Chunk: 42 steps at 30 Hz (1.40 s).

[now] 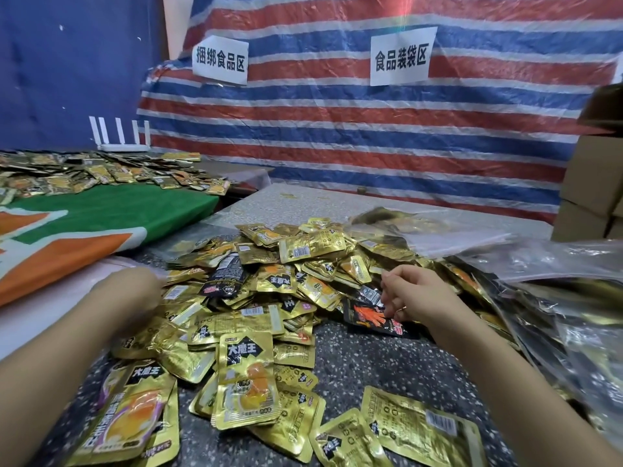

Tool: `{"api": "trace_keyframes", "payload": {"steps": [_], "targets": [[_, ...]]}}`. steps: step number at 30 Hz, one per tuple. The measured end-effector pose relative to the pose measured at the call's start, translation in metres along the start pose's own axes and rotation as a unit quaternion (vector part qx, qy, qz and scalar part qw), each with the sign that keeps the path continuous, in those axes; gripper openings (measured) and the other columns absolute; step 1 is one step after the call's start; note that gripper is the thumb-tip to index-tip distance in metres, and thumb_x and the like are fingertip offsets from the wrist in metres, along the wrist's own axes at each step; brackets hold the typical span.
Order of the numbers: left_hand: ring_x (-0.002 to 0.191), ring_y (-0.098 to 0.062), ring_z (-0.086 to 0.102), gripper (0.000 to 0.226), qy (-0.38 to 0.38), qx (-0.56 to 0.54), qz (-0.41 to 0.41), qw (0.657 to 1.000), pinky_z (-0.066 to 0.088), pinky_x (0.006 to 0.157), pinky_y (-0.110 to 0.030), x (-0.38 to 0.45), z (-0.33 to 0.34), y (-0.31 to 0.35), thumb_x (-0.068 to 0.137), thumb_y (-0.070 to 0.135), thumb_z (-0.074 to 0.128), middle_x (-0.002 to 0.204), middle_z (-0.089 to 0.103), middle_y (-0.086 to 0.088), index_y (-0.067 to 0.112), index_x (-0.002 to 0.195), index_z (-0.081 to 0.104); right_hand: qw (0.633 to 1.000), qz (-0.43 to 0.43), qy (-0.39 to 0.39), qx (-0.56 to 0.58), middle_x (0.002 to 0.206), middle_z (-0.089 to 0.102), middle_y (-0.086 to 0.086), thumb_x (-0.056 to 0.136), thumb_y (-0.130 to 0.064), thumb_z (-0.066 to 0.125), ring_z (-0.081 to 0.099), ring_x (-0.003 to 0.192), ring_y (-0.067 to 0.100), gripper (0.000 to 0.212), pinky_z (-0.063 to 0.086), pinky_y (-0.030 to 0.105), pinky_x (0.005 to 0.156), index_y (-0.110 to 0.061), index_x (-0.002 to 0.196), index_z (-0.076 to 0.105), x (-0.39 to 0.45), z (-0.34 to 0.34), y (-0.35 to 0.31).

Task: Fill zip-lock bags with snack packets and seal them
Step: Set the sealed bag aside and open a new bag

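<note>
1 head view, facing forward and down, close over packet pile (269, 298) on table (354, 358).

Two white paper signs hang on the striped tarpaulin (337, 129): the left sign (220, 60) reads 捆绑食品区, the right sign (400, 57) reads 食品装袋区. On the speckled worktop (354, 362), a gold snack packet (245, 379) shows 大魔王 in bold characters; its smaller print is unreadable.

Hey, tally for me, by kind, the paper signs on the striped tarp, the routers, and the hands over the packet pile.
White paper signs with black characters: 2
White plastic router with upright antennas: 1
Bare hands, left hand and right hand: 2
Total: 5
</note>
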State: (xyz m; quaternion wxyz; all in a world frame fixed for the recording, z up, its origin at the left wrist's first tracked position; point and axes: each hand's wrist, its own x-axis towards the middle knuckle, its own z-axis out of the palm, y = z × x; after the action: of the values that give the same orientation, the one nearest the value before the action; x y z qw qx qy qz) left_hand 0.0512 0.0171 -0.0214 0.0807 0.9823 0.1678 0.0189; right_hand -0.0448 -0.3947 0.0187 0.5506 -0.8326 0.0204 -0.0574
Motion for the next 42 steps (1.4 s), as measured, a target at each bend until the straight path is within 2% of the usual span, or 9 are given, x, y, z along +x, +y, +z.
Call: {"api": "trace_keyframes", "payload": {"steps": [7, 13, 15, 19, 25, 28, 31, 34, 42], "targets": [[0.090, -0.034, 0.065, 0.029, 0.099, -0.176, 0.041, 0.979, 0.051, 0.078, -0.037, -0.018, -0.019, 0.017, 0.101, 0.014, 0.038, 0.102, 0.069, -0.021, -0.002, 0.105, 0.063, 1.000, 0.000, -0.016, 0.005, 0.065, 0.066, 0.001, 0.103, -0.025, 0.054, 0.063, 0.058, 0.015, 0.028, 0.048, 0.028, 0.054, -0.004, 0.088, 0.064, -0.003, 0.002, -0.003], [0.066, -0.010, 0.056, 0.032, 0.245, -0.245, 0.302, 0.888, 0.037, 0.049, -0.027, -0.114, -0.047, 0.119, 0.101, 0.025, 0.034, 0.090, 0.068, -0.009, 0.012, 0.111, 0.062, 0.981, 0.054, -0.088, 0.163, 0.071, 0.067, 0.009, 0.106, -0.040, 0.036, 0.063, 0.057, 0.016, 0.051, 0.050, 0.024, 0.049, 0.001, 0.094, 0.063, -0.010, 0.007, -0.022], [0.083, 0.005, 0.057, 0.041, 0.212, -0.279, 0.382, 0.855, 0.049, 0.067, -0.017, -0.145, -0.040, 0.152, 0.103, 0.028, 0.033, 0.119, 0.066, 0.001, 0.019, 0.140, 0.049, 0.970, 0.071, -0.111, 0.207, 0.077, 0.071, 0.011, 0.103, -0.054, 0.030, 0.066, 0.063, 0.018, 0.065, 0.053, 0.026, 0.053, 0.001, 0.105, 0.064, -0.011, 0.004, -0.026], [0.117, -0.014, 0.057, 0.045, 0.122, -0.273, 0.476, 0.827, 0.051, 0.094, -0.034, -0.184, -0.011, 0.192, 0.105, 0.030, 0.033, 0.137, 0.056, 0.007, 0.031, 0.150, 0.033, 0.965, 0.106, -0.101, 0.219, 0.081, 0.072, 0.012, 0.097, -0.067, 0.032, 0.068, 0.067, 0.020, 0.075, 0.055, 0.031, 0.059, -0.001, 0.110, 0.065, -0.011, 0.002, -0.025], [0.142, -0.011, 0.029, 0.059, 0.063, -0.153, 0.546, 0.821, 0.036, 0.111, -0.031, -0.188, 0.017, 0.208, 0.105, 0.036, 0.031, 0.164, 0.015, 0.007, 0.022, 0.158, 0.010, 0.987, 0.125, -0.022, 0.094, 0.085, 0.073, 0.016, 0.101, -0.035, 0.052, 0.070, 0.075, 0.026, 0.039, 0.056, 0.037, 0.067, 0.002, 0.103, 0.068, -0.007, -0.007, -0.017], [0.136, -0.002, 0.032, 0.064, 0.050, -0.194, 0.542, 0.816, 0.032, 0.106, -0.022, -0.191, 0.018, 0.208, 0.099, 0.060, 0.023, 0.157, 0.027, 0.012, 0.026, 0.153, 0.024, 0.990, 0.117, -0.019, 0.078, 0.066, 0.066, 0.004, 0.100, -0.021, 0.048, 0.063, 0.059, 0.017, 0.028, 0.051, 0.028, 0.057, -0.001, 0.090, 0.065, -0.007, -0.012, -0.017], [0.105, 0.000, 0.052, 0.065, 0.013, -0.343, 0.470, 0.813, 0.044, 0.084, -0.022, -0.186, 0.008, 0.214, 0.090, 0.071, 0.012, 0.117, 0.057, 0.015, 0.032, 0.118, 0.056, 0.992, 0.095, -0.043, 0.067, 0.068, 0.056, 0.004, 0.101, -0.019, 0.046, 0.051, 0.056, 0.012, 0.026, 0.046, 0.025, 0.053, -0.004, 0.087, 0.063, -0.007, -0.013, -0.019], [0.077, -0.005, 0.054, 0.043, 0.019, -0.420, 0.401, 0.814, 0.042, 0.066, -0.031, -0.173, -0.004, 0.224, 0.098, 0.056, 0.031, 0.083, 0.058, 0.012, 0.028, 0.081, 0.058, 0.993, 0.062, -0.078, 0.071, 0.060, 0.053, 0.001, 0.103, -0.016, 0.049, 0.049, 0.047, 0.007, 0.029, 0.043, 0.020, 0.047, -0.005, 0.077, 0.056, -0.009, -0.015, -0.021], [0.073, -0.009, 0.052, 0.012, 0.009, -0.380, 0.378, 0.844, 0.040, 0.064, -0.029, -0.160, -0.011, 0.229, 0.094, 0.024, 0.058, 0.077, 0.057, 0.011, 0.024, 0.082, 0.058, 0.978, 0.062, -0.076, 0.184, 0.076, 0.061, 0.017, 0.102, -0.016, 0.054, 0.068, 0.063, 0.019, 0.024, 0.055, 0.026, 0.057, 0.007, 0.106, 0.059, -0.009, -0.011, -0.020]]}}
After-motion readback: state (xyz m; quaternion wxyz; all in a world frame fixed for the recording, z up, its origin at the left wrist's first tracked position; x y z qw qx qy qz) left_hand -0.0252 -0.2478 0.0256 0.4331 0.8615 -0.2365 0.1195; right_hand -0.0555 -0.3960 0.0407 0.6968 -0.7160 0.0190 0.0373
